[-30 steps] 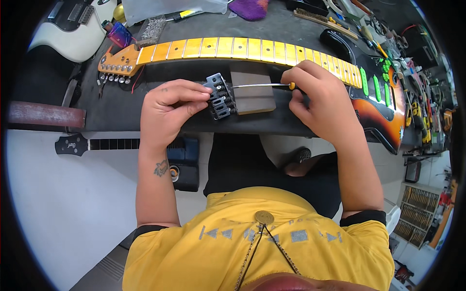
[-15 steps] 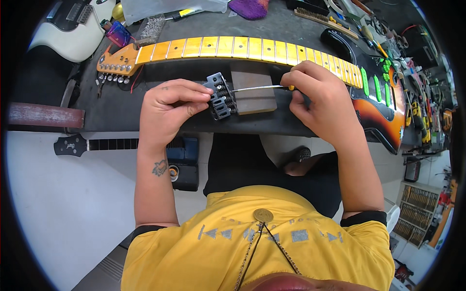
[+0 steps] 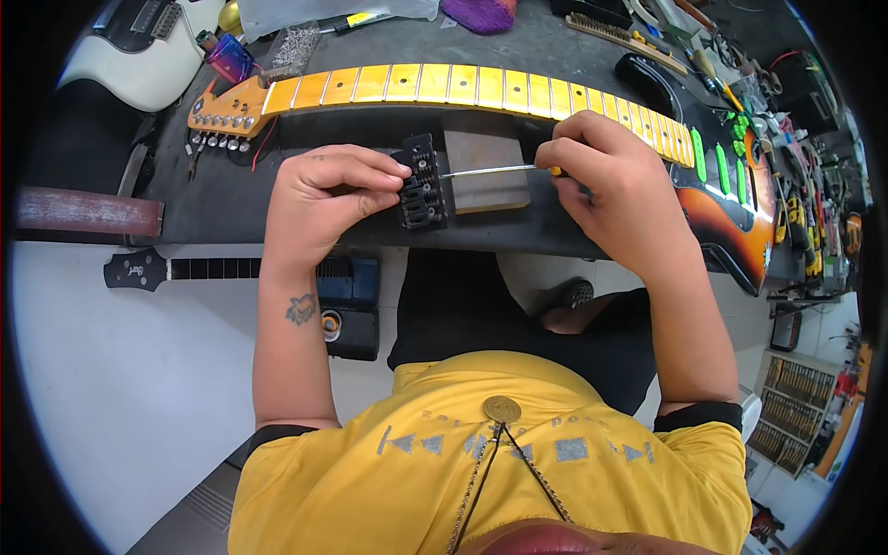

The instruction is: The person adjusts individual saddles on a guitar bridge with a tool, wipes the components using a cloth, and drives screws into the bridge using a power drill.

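Note:
My left hand [image 3: 333, 194] pinches the left edge of a black guitar bridge [image 3: 424, 190] with several saddles and screws. Across from it, my right hand [image 3: 606, 180] is closed around the handle of a screwdriver [image 3: 490, 170]; a bit of yellow handle shows by the fingers. The long metal shaft points left, and its tip meets the bridge's right side, near the saddle screws. Behind the shaft lies a grey-brown rectangular block [image 3: 486, 190]. Just beyond my hands stretches an electric guitar with a maple neck [image 3: 435, 83] and a sunburst body [image 3: 745, 227] with green pickup covers.
A white guitar [image 3: 139, 65] lies at the far left. Near it are a purple-blue bottle [image 3: 229, 60] and a bag of small screws [image 3: 294, 51]. A brush [image 3: 624, 42] and many tools crowd the right. Below the bench edge shows a dark headstock [image 3: 136, 270].
The bridge has turned in my left hand, so its saddle face shows more toward me. The screwdriver tip stays against its right side. My right hand has barely moved.

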A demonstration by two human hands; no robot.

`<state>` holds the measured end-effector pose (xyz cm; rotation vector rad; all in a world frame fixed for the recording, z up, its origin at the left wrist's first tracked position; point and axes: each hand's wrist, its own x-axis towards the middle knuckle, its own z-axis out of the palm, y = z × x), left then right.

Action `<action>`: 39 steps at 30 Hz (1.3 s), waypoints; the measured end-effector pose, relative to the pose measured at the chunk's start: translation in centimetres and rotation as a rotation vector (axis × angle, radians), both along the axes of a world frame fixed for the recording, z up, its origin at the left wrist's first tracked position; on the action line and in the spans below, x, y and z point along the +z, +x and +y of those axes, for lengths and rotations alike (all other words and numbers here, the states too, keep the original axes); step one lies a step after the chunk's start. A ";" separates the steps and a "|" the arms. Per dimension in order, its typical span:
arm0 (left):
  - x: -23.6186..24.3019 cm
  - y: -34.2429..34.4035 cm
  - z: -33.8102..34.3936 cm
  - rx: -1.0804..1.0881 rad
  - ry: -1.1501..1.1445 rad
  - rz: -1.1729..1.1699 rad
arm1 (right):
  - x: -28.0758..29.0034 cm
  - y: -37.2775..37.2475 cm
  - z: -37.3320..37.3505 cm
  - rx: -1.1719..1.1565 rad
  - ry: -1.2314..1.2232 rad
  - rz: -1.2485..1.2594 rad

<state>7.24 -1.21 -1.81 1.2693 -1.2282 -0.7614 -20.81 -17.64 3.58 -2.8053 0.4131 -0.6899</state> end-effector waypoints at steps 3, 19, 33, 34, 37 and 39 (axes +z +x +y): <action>-0.1 0.1 -0.1 -0.025 0.007 -0.012 | -0.2 -0.1 -0.1 0.000 0.024 -0.007; 0.1 -0.1 -0.4 -0.040 0.021 -0.005 | 0.5 -0.5 -0.8 0.074 -0.054 -0.007; 0.1 -0.1 -0.4 -0.047 0.014 0.020 | 0.2 0.9 0.3 0.044 -0.131 -0.058; 0.2 -0.1 -0.3 -0.048 0.016 0.015 | 0.2 1.0 0.3 0.045 -0.131 -0.058; 0.2 -0.2 -0.3 -0.050 0.010 0.009 | 0.2 1.2 0.2 0.080 -0.160 -0.014; 0.2 -0.2 -0.3 -0.051 0.001 0.009 | 0.0 1.3 0.2 0.068 -0.204 0.042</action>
